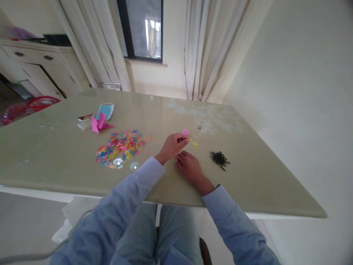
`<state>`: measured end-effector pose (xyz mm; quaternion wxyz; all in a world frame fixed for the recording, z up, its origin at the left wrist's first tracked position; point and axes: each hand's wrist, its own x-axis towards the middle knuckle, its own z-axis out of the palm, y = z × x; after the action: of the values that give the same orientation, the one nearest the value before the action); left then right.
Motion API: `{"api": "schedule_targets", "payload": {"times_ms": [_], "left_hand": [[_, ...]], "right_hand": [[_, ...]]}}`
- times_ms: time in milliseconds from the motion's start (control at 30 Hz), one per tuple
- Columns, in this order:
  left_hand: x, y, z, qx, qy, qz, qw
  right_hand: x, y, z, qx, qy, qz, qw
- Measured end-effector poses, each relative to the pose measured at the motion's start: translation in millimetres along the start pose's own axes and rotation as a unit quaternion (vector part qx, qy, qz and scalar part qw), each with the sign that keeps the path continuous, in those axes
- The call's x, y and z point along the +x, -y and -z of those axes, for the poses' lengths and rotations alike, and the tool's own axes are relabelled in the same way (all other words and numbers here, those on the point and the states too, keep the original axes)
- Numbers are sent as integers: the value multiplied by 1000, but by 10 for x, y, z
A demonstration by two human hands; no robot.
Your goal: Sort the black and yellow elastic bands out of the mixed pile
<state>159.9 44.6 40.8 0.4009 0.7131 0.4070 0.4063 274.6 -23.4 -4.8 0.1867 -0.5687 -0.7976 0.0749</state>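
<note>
My left hand (pixel 171 147) is above the table, its thumb and forefinger pinched together beside a small pink ring-shaped piece (pixel 185 132). Whatever those fingertips hold, if anything, is too small to make out. Just nearer to me, my right hand (pixel 191 168) rests on the tabletop with fingers curled in, hiding what is under them. A few small yellow loop-shaped pieces (pixel 195 145) lie to the right of my left fingertips. Further right is a pile of small black loop-shaped pieces (pixel 218 159). Left of my hands spreads a large heap of similar multicoloured pieces (pixel 124 144).
A small clear container (pixel 199 126) stands beyond my hands. Two clear round items, one a disc (pixel 134 166), lie by the coloured heap. Folded pink paper (pixel 100 123) and a blue face mask (pixel 106 110) are at the far left. A wall (pixel 309 92) borders the table's right side.
</note>
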Motion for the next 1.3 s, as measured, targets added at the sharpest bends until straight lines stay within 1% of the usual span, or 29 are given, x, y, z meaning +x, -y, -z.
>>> {"api": "schedule_targets", "payload": {"times_ms": [67, 133, 233, 367, 500, 600, 667, 767, 833, 933, 1000, 1067, 1167, 1233, 1300], "left_hand": [[163, 104, -90, 96, 43, -33, 994], [281, 181, -172, 170, 93, -67, 979], [397, 259, -267, 215, 140, -89, 962], [487, 338, -324, 220, 159, -91, 958], [514, 401, -315, 217, 177, -90, 956], [486, 420, -280, 208, 172, -87, 959], [440, 412, -235, 189, 157, -81, 966], [301, 367, -114, 143, 125, -66, 980], [143, 322, 7, 114, 107, -58, 986], [-203, 263, 240, 89, 90, -62, 990], [-481, 252, 414, 100, 81, -73, 989], [-760, 281, 591, 130, 80, -76, 985], [-1109, 391, 836, 161, 73, -72, 982], [-1262, 478, 962, 162, 59, -69, 983], [-1345, 540, 1042, 147, 38, -64, 986]], "right_hand": [[-1, -9, -11, 15, -2, 18, 1000], [-4, -16, -22, 25, -9, 31, 999], [-9, -20, -33, 25, -17, 28, 999], [-5, -13, -31, 30, -14, 23, 999], [5, -8, -23, 31, -11, 21, 999], [4, -18, -19, 50, -14, 21, 998], [0, -31, -18, 74, -22, 25, 997], [-8, -58, -14, 116, -42, 26, 992], [-12, -75, -7, 136, -54, 28, 989], [-17, -93, 4, 142, -61, 42, 987], [-18, -100, 10, 143, -66, 49, 986], [-13, -108, 12, 149, -74, 49, 985], [15, -123, 13, 153, -84, 33, 984], [52, -122, 16, 144, -84, 9, 986], [109, -98, 18, 131, -76, -17, 988]]}}
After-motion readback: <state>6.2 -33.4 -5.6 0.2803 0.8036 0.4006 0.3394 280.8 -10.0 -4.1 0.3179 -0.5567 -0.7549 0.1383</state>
